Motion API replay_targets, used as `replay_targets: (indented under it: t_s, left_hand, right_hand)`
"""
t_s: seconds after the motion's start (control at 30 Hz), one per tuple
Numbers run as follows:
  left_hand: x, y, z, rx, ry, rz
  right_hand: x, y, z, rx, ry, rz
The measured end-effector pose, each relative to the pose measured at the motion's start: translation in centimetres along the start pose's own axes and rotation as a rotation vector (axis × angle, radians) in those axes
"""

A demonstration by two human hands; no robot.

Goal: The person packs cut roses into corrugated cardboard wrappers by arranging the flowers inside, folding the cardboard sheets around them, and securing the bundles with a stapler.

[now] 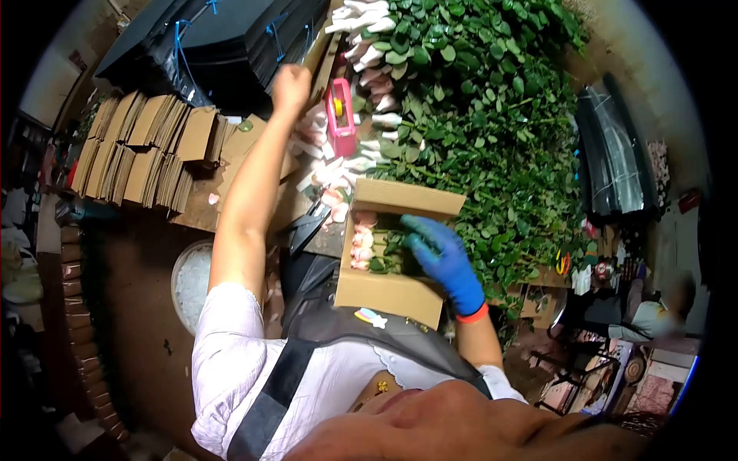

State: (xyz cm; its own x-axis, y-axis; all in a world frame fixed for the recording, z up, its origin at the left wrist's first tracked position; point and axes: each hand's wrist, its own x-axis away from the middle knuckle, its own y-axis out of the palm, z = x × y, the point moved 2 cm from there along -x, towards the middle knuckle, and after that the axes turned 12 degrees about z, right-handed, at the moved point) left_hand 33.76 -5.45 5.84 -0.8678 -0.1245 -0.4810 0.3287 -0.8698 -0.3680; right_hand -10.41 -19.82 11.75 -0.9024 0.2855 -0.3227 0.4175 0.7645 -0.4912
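My left hand [291, 91], bare, is closed in a fist above the far side of the table, beside a stack of black sheets. Whatever it may hold is hidden. My right hand [440, 252], in a blue glove, reaches over an open cardboard box [392, 295] with its fingers stretched and apart. Pale pink rose heads [362, 244] lie along the box's left side, their green stems running under the glove. Just beyond the box stands a pink tape dispenser [341, 127] with a yellow core, among pale wraps [330, 173] and loose petals.
Leafy rose stems [492, 131] cover the table's right side, white-wrapped heads [369, 31] pointing left. Stacks of folded cardboard [146, 146] sit at left, black sheets [223, 46] behind. A white bucket [192, 284] stands on the floor. Another person [665, 311] is at far right.
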Motion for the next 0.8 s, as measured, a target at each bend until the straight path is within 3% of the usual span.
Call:
replay_targets:
  t_s: [0.07, 0.1, 0.13, 0.2, 0.23, 0.27, 0.3, 0.33, 0.37, 0.4, 0.43, 0.47, 0.53, 0.57, 0.6, 0.7, 0.73, 0.8]
  left_hand:
    - [0.2, -4.8, 1.7, 0.357, -0.048, 0.197]
    - [1.5, -8.7, 4.9, 0.327, -0.078, 0.298]
    - [3.2, -11.1, 6.2, 0.693, -0.036, 0.327]
    - [8.6, -16.5, 11.4, 0.601, 0.006, 0.267]
    - [11.9, -17.4, 12.0, 0.564, 0.157, 0.278]
    - [14.6, -18.8, 13.2, 0.424, 0.645, 0.225]
    - [18.1, -19.3, 13.9, 0.273, 0.855, 0.065]
    - [20.8, -18.6, 14.5, 0.425, 0.929, -0.026]
    - [22.7, -19.0, 14.4, 0.335, 1.069, -0.275]
    - [24.1, -18.8, 14.6, 0.357, 1.058, -0.440]
    - [24.5, -19.1, 14.4, 0.361, 1.005, -0.470]
    - [24.8, -19.2, 14.1, 0.368, 0.949, -0.499]
    - [24.5, -20.2, 12.0, 0.281, 0.754, -0.282]
    - [25.6, -20.0, 9.1, 0.176, 0.575, -0.091]
    - [25.7, -19.8, 9.2, 0.197, 0.250, -0.013]
    - [28.2, -17.2, 4.0, 0.285, -0.461, -0.823]
    - [29.1, -16.6, 3.9, 0.186, -0.463, -0.962]
    - [30.4, -15.0, 2.4, 0.181, -0.455, -0.917]
  right_hand:
    - [-0.3, -0.3, 0.5, 0.036, -0.047, 0.005]
    - [-0.6, -0.3, 0.3, 0.032, -0.047, -0.005]
    - [-0.9, -0.1, 0.3, -0.006, 0.023, -0.040]
    - [-1.6, 0.8, -0.8, -0.263, 0.265, -0.094]
    - [-2.1, 1.0, -2.0, -0.508, 0.330, -0.164]
    - [-2.9, 1.2, -2.9, -0.752, 0.380, -0.233]
    - [-3.5, 1.6, -3.0, -0.814, 0.365, -0.337]
    - [-4.1, 2.3, -3.9, -0.815, 0.389, -0.290]
    - [-4.3, 2.0, -4.3, -0.588, 0.443, -0.250]
    - [-4.4, 1.6, -4.4, -0.358, 0.491, -0.207]
    - [-4.1, 1.5, -3.1, -0.136, 0.525, -0.173]
    - [-3.3, 1.1, -1.9, -0.213, 0.534, -0.130]
    - [-1.1, -0.1, 0.5, -0.371, 0.558, -0.042]
    - [0.0, -0.8, 1.3, -0.391, 0.619, -0.007]
    - [1.0, -1.5, 2.1, -0.413, 0.681, 0.032]
    - [4.6, -2.2, 7.1, -0.312, 0.683, -0.002]
    - [5.1, -2.2, 7.5, -0.240, 0.689, 0.006]
    - [4.7, -3.6, 6.9, 0.441, 0.614, -0.328]
